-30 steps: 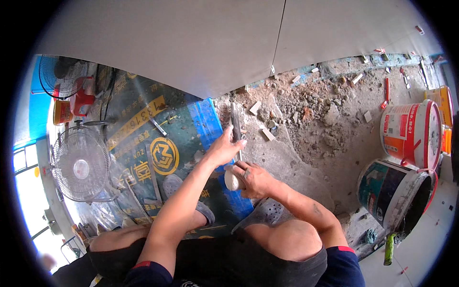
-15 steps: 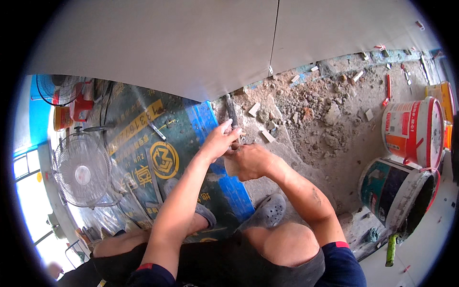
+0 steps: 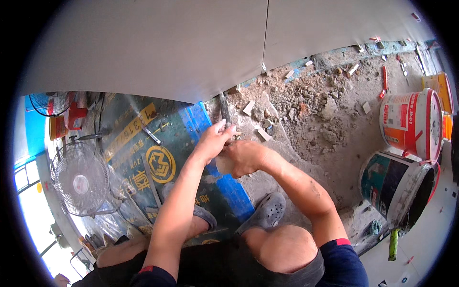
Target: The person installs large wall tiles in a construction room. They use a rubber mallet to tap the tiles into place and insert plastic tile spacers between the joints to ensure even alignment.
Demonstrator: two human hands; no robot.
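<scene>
Side by side, my two hands meet low at the foot of a large pale panel point(image 3: 148, 48). My left hand point(image 3: 213, 140) is closed, its fingertips pinched together near the lower end of a dark narrow bar point(image 3: 224, 109); what they hold is hidden. My right hand point(image 3: 247, 157) is closed in a fist around a flat pale piece point(image 3: 224, 165), which juts out toward the left; its kind cannot be made out. The bar runs from my fingers to the panel's bottom edge. Small pale chips point(image 3: 248, 107) lie just right of it.
Rubble point(image 3: 311, 115) spreads along the panel's foot. At the right stand a white-and-red bucket point(image 3: 404, 122) and a tilted dark bucket point(image 3: 382, 186) with a green handle point(image 3: 393, 245). A printed green sheet point(image 3: 129, 143) with blue tape point(image 3: 232, 191) covers the left floor, near a fan point(image 3: 80, 184).
The view has shifted slightly, so the panel edge sits lower at the left. Both hands stay together beside the bar, with the right hand a little further left in the picture.
</scene>
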